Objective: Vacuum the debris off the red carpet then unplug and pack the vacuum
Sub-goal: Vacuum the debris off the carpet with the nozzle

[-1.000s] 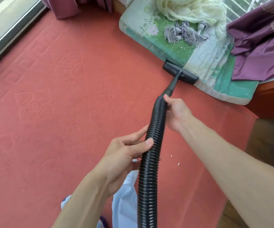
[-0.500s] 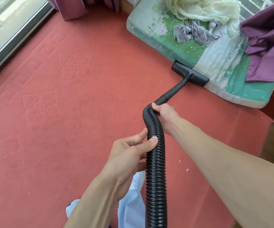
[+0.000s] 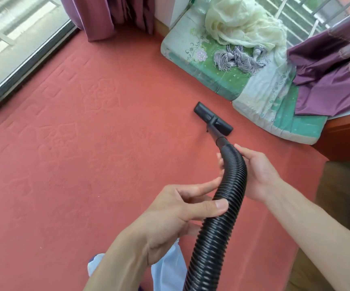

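Nozzle (image 3: 213, 118) is what the next stroke turns on. It sits flat on the carpet (image 3: 81, 148), straight ahead of your fingers. Its long axis runs crosswise to the hose (image 3: 231, 185), roughly parallel to the cushion (image 3: 224, 82) edge just beyond the nozzle.

Your right hand (image 3: 258, 175) is the one nearer the nozzle, right behind it where the short rigid tube (image 3: 217, 136) meets the hose. The fingers wrap round the back of the hose and the thumb lies on top, so that's a proper grip. Your left hand (image 3: 176, 215) is further back from the nozzle. The thumb presses the near side and the index reaches round the far side, a looser pinch-type hold on the hose.

The hose curves from the nozzle back toward you, so I'd guess the right hand steers and the left just feeds slack.

Materials:
- **Hose:** black ribbed plastic, bendy and a bit glossy.
- **Nozzle:** hard, flat and bar-shaped.
- **Carpet:** short red pile with an embossed pattern.
- **Cushion:** soft, with a floral print and loose fabric piled on it.

There's a tiny dark speck touching the nozzle on its left, too small to tell what it is. Looks like you're mid-vacuuming, with unplugging and packing not started.
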The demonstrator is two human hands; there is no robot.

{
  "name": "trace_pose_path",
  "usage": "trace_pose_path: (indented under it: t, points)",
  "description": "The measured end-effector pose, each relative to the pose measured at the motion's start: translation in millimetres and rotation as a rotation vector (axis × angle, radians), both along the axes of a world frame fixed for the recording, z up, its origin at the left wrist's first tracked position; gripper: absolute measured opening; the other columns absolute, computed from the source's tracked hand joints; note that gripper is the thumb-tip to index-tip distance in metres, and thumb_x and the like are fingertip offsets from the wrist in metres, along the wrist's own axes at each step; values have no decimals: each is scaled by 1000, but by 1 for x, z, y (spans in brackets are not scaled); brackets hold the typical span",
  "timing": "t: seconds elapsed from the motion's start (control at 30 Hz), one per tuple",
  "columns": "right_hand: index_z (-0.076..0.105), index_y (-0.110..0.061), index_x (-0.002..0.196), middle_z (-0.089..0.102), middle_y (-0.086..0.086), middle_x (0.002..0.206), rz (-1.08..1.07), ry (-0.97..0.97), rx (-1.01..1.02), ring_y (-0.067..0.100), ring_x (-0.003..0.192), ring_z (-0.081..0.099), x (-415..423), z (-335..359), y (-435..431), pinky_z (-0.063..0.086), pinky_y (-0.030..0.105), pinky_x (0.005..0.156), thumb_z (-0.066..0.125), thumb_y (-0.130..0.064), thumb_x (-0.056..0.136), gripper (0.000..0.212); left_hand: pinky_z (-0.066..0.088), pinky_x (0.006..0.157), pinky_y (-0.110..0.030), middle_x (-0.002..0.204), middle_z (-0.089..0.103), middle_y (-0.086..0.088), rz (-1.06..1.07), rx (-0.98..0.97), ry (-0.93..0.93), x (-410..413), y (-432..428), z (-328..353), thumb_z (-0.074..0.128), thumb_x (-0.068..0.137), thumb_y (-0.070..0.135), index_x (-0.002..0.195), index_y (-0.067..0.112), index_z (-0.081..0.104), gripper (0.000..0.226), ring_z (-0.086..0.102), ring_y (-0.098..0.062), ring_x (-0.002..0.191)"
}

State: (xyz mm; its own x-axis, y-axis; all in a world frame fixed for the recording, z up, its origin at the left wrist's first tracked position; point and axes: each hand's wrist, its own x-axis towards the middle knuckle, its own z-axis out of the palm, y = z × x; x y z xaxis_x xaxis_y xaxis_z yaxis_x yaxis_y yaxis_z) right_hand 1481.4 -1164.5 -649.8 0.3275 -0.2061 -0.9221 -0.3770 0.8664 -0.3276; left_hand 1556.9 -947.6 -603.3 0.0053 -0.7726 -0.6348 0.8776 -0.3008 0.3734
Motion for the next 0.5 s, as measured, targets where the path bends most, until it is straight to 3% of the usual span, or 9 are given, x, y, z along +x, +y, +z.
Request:
trace_pose_path:
  t: [0.07, 0.2, 0.37, 0.5]
  points:
    - [57, -2, 118, 60, 9, 98, -3, -12, 9, 18, 74, 61, 2, 3, 9, 48, 32, 73, 69, -27, 74, 52, 63, 75, -38, 117, 70, -27, 1, 5, 5, 1, 8, 4, 80, 77, 10, 126, 17, 71, 50, 70, -32, 91]
    - [60, -2, 106, 61, 11, 93, -24, -25, 17, 20, 75, 60, 13, 0, 18, 48, 33, 78, 61, -24, 85, 30, 50, 97, -61, 106, 75, -19, 46, 34, -45, 6, 23, 5, 85, 76, 16, 125, 20, 72, 50, 69, -36, 93]
    - [56, -6, 107, 56, 8, 89, 98, 145, -138, 20, 71, 53, 37, -19, 33, 43, 35, 85, 56, -32, 94, 28, 59, 81, -42, 90, 76, -17, 146, 143, -77, 2, 24, 4, 73, 89, 16, 131, 22, 63, 44, 72, -31, 81]
    - [53, -8, 110, 54, 9, 98, 126, 189, -182, 22, 73, 55, 69, -27, 65, 49, 35, 78, 55, -32, 95, 29, 57, 82, -46, 88, 75, -15, 262, 162, -66, 8, 47, 2, 74, 88, 17, 130, 21, 64, 43, 71, -32, 80]
